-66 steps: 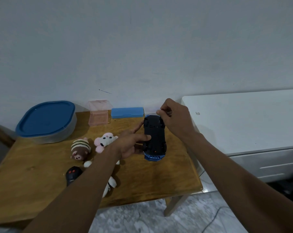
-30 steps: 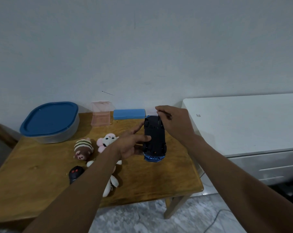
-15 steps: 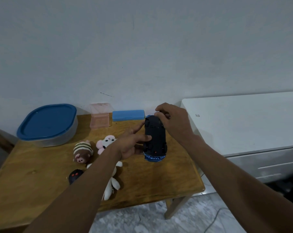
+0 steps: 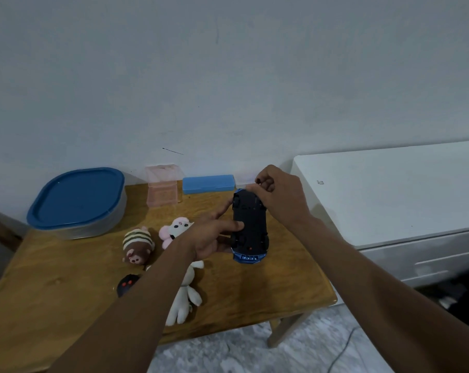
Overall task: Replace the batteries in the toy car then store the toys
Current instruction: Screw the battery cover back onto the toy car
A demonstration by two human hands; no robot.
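Observation:
A blue toy car [image 4: 249, 227] is held upside down above the wooden table [image 4: 53, 292], its black underside facing me. My left hand [image 4: 211, 238] grips the car's left side, thumb across the underside. My right hand [image 4: 279, 195] is at the car's far end, fingers pinched together over the chassis; what they pinch is too small to tell. Beside my left arm lie a striped brown plush [image 4: 137, 244], a pink and white plush [image 4: 175, 228], a white plush [image 4: 186, 297] and a small black remote [image 4: 125, 284].
A grey container with a blue lid [image 4: 77, 201] stands at the back left. A clear pink box [image 4: 162, 192] and a blue case [image 4: 207, 183] sit by the wall. A white cabinet [image 4: 389, 189] adjoins the table's right side.
My right hand's fingers have shifted slightly at the car's far end. The car and my left hand have stayed nearly still; my view moved a little.

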